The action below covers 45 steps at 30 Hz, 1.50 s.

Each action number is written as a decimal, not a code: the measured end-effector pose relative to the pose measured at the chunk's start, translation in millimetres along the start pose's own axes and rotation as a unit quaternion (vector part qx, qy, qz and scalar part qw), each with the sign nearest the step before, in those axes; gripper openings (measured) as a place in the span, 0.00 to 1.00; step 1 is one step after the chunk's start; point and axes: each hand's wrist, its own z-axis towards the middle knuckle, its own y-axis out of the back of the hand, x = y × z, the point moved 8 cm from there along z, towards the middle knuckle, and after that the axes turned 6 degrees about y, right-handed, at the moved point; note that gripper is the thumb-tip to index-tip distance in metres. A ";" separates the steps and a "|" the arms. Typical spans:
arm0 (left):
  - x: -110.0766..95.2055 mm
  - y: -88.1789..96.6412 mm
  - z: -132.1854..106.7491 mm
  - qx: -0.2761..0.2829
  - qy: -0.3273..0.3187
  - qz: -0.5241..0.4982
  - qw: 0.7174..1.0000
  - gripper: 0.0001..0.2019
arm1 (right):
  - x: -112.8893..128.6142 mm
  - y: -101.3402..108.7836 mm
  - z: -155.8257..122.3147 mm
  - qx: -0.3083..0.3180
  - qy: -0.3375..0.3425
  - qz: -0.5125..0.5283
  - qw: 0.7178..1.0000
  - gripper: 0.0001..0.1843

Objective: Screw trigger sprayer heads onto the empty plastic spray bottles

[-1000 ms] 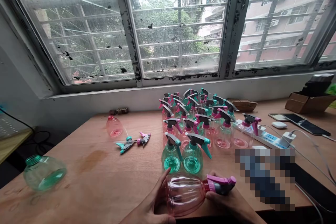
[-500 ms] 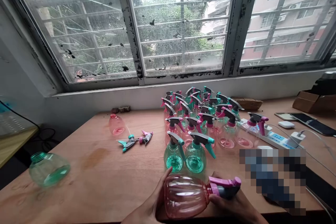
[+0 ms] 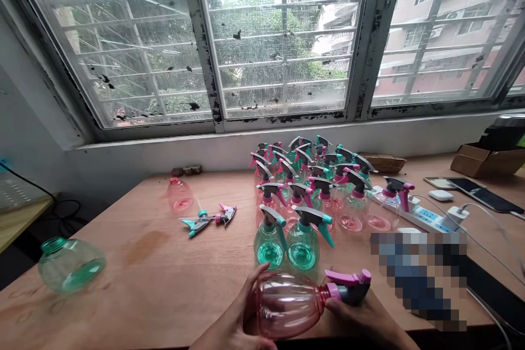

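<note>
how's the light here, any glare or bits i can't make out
Head view: daylight through the window, blown white near its top edge; head view: bright streaks of glare on the held pink bottle; head view: a pixelated patch hides part of the table, lower right.

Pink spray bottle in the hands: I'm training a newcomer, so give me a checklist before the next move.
1. Left hand around the base of the pink spray bottle: ok.
2. Right hand at its neck: ok.
3. Sprayer head fitted on the neck: ok.
4. Sprayer head fully tightened: cannot tell.
5. Green bottle at far left upright: not ok, lying on its side, no sprayer on.
</note>
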 end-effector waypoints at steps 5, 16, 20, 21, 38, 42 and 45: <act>-6.0 -1.2 -2.0 0.024 0.008 -0.008 1.000 0.54 | 1.4 -1.8 -1.2 0.008 -0.020 0.023 1.000 0.26; -6.8 -2.7 -0.5 0.039 -0.006 0.000 0.999 0.55 | 4.6 -4.2 5.9 0.071 0.008 0.032 0.997 0.22; -6.6 -5.6 -0.9 0.058 0.011 -0.021 0.998 0.48 | 6.2 -5.9 5.6 0.081 0.007 0.048 0.996 0.20; -6.5 -4.8 -0.9 0.049 0.013 -0.015 0.999 0.47 | 7.3 -6.3 5.1 0.078 0.007 0.056 0.995 0.20; -5.5 1.4 0.9 0.035 -0.017 0.006 0.999 0.51 | -0.1 -4.2 0.7 0.023 -0.046 0.071 0.996 0.26; -2.9 -2.4 0.9 0.054 0.003 -0.003 0.999 0.54 | -0.1 -1.8 2.4 0.007 -0.051 0.100 0.994 0.27; -5.6 -1.6 -0.3 0.050 -0.014 -0.013 0.999 0.53 | 1.1 -3.4 3.0 0.015 -0.059 0.109 0.992 0.27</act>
